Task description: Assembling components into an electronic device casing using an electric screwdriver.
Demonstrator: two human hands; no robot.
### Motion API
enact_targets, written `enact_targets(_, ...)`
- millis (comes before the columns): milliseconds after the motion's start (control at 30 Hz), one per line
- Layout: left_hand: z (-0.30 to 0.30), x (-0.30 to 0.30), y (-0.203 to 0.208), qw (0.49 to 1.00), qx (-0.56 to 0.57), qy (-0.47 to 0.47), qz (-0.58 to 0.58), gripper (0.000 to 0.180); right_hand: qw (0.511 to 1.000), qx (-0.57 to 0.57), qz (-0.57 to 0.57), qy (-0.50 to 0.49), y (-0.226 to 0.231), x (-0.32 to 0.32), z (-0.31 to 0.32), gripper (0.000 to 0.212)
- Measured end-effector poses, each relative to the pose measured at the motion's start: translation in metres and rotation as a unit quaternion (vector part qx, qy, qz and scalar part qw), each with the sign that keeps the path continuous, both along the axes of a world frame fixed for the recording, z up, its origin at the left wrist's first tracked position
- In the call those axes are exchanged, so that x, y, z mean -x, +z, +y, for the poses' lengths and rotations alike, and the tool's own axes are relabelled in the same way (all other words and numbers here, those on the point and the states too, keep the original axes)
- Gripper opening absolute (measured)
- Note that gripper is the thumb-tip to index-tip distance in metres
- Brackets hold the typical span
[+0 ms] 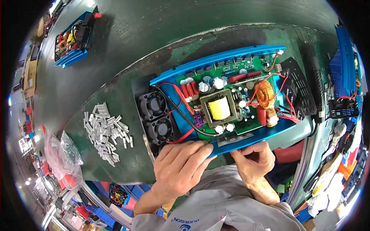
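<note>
A blue box [219, 60] with 2 fans [157, 104] is sitting on the desk [125, 163]; the left hand [179, 165] is gripping its near wall [266, 134], the right hand [254, 165] is curling there, its grip too hidden to tell

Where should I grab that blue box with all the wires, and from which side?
I'd probably hold the blue case by its two long walls, coming from the near and far sides together: they stand up as long edges, while the open top bares a copper coil and red wires.
</note>
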State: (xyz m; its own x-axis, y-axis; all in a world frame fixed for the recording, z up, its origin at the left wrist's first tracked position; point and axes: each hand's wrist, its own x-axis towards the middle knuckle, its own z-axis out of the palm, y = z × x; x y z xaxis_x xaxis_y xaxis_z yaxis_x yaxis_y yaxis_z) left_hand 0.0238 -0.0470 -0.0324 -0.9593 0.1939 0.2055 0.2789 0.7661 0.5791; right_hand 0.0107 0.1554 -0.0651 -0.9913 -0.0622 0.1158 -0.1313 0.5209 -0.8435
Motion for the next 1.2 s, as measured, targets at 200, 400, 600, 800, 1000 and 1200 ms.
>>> enact_targets(200,0.008,-0.004,0.000,1.000,-0.014,0.000,0.015,0.029,0.989,0.140,-0.026,0.028,0.020,0.002,0.006,0.023)
enact_targets(400,0.016,-0.017,0.004,0.997,-0.042,0.064,0.030,0.032,0.832,0.260,0.196,0.449,0.085,0.039,0.008,0.007)
enact_targets(600,-0.011,-0.039,0.017,0.958,-0.010,0.264,0.116,0.018,0.844,0.285,0.255,0.375,0.122,0.037,0.002,0.022)
enact_targets(800,-0.037,-0.062,-0.002,0.920,-0.029,0.388,-0.034,0.022,0.830,0.226,0.352,0.369,0.100,0.027,0.044,0.017)
enact_targets(1000,-0.033,-0.059,-0.003,0.911,0.025,0.409,-0.054,0.021,0.867,-0.028,0.279,0.413,0.091,0.031,0.045,0.024)
enact_targets(1200,-0.047,-0.060,-0.010,0.930,0.047,0.363,0.017,0.010,0.815,-0.031,0.317,0.484,0.123,0.020,0.000,0.021)
